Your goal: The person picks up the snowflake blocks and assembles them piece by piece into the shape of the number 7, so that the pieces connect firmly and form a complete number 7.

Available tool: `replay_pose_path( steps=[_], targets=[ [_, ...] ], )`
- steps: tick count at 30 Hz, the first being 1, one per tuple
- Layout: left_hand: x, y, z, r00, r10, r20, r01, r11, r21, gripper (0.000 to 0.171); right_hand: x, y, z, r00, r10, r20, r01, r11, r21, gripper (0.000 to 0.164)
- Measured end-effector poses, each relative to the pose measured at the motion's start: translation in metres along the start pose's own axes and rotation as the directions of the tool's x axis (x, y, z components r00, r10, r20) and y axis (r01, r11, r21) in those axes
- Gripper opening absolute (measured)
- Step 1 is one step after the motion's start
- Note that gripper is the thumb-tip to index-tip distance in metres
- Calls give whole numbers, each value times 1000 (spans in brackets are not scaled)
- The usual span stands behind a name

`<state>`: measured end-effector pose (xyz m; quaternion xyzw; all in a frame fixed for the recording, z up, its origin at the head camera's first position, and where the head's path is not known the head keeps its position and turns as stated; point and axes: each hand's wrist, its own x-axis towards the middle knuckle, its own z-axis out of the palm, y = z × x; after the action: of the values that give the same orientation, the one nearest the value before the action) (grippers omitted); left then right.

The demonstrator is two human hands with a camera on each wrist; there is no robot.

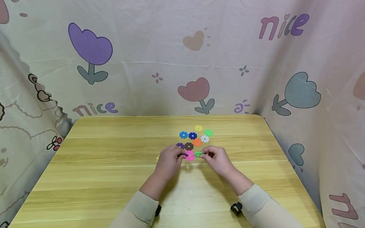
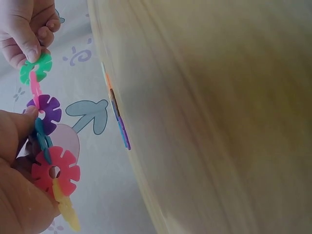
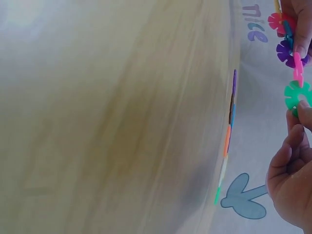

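Observation:
Slotted flower-shaped plastic discs are linked into a chain held between both hands. My left hand (image 1: pixel 169 162) pinches the purple disc (image 2: pixel 53 117) between thumb and fingers. My right hand (image 1: pixel 218 158) pinches the green disc (image 3: pixel 291 92) at its edge. Between those two, the pink disc (image 1: pixel 190 157) joins the green one to the purple one. Beyond the purple disc, a teal disc (image 2: pixel 45 142), a red disc (image 2: pixel 71 173) and a yellow disc (image 2: pixel 66 207) continue the chain beside my left palm. In the head view my left hand mostly hides this part.
Loose discs lie on the wooden table (image 1: pixel 106 185) beyond my hands, among them a brown disc (image 1: pixel 187 147), an orange disc (image 1: pixel 197 143), a white disc (image 1: pixel 202 139) and a yellow disc (image 1: pixel 198 128). A printed curtain (image 1: pixel 142 34) hangs behind the table.

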<state>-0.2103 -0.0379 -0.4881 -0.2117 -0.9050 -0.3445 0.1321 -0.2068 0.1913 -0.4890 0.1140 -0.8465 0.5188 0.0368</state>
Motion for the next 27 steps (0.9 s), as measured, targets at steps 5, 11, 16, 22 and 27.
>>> replay_pose_path(
  steps=[5, 11, 16, 22, 27],
  targets=[
    [0, 1, 0, 1000, -2, 5, 2, 1000, 2, 6, 0, 0, 0, 1000, 2, -1, -2, 1000, 1, 8],
    [0, 2, -1, 1000, -1, 8, 1, 1000, 3, 6, -1, -1, -1, 1000, 10, -3, -10, 1000, -5, 7],
    [0, 1, -3, 998, -25, 51, 26, 1000, -17, 6, 0, -1, -1, 1000, 5, 2, -5, 1000, -11, 7],
    [3, -1, -8, 989, -68, 131, 77, 995, -65, 12, 2, 0, -2, 1000, 11, 7, -11, 1000, -19, 8],
    [4, -1, -11, 982, -95, 165, 109, 991, -75, 9, 3, 0, -3, 1000, 18, 15, -18, 1000, -15, 9]
  ],
)
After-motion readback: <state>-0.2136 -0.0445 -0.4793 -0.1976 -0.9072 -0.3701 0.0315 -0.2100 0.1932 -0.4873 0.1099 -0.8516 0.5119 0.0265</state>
